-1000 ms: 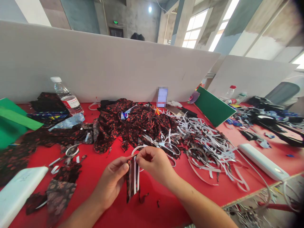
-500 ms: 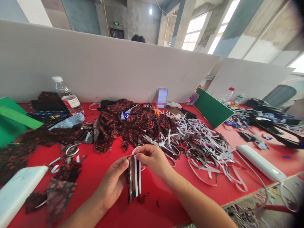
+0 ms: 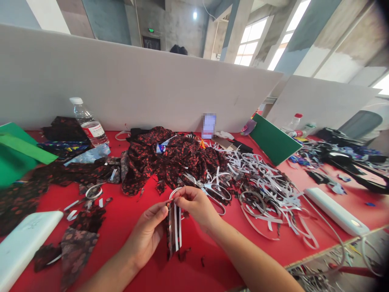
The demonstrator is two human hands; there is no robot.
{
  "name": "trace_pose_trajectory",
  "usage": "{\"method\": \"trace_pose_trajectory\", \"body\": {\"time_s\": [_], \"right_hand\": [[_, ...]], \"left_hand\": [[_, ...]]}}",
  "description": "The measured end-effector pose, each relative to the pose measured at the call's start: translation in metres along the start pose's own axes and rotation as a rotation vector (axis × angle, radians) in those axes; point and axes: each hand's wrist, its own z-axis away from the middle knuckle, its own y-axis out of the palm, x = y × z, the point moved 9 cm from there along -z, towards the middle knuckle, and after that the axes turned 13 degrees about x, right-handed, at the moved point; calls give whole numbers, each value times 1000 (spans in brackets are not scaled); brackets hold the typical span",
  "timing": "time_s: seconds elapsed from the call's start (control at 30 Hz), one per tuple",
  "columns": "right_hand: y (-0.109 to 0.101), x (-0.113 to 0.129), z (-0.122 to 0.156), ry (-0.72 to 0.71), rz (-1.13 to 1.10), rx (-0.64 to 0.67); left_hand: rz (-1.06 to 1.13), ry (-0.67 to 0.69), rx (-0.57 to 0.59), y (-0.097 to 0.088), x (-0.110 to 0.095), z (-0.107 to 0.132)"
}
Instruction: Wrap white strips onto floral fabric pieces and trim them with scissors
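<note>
My left hand [image 3: 148, 227] pinches one side of a small piece of dark floral fabric with white strips [image 3: 174, 231], which hangs down between my hands. My right hand [image 3: 193, 205] grips the top of the same piece with thumb and fingers. A thin white loop [image 3: 173, 193] shows just behind my right fingertips; where it leads is hidden. Scissors with white handles [image 3: 209, 187] lie right behind my right hand, their blades pointing left. Beyond them spreads a crumpled heap of dark red-flowered fabric [image 3: 179, 160].
White strips and offcuts [image 3: 267, 190] are piled at the right, with a white power bank-like block [image 3: 336, 211] beside them. A water bottle [image 3: 89, 123] stands at back left. Another white block [image 3: 30, 239] lies front left. A white partition [image 3: 136, 81] closes the red table's [image 3: 121, 247] far side.
My left hand has turned slightly, and the fabric piece with white strips now looks narrower and more edge-on. My right hand keeps its pinch. The view has shifted a little.
</note>
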Motion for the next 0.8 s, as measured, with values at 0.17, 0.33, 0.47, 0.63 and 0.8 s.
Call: {"method": "trace_pose_trajectory", "body": {"time_s": [0.17, 0.33, 0.47, 0.63, 0.8], "right_hand": [[1, -3, 0, 12, -32, 3], [3, -3, 0, 9, -62, 4], [5, -3, 1, -7, -72, 3], [4, -4, 1, -30, -59, -7], [3, -5, -1, -42, -59, -16]], "left_hand": [[13, 8, -14, -2, 1, -1], [7, 11, -9, 1, 0, -1], [-20, 18, -10, 0, -1, 0], [-34, 28, -11, -1, -2, 0], [-41, 27, -18, 0, -2, 0]]}}
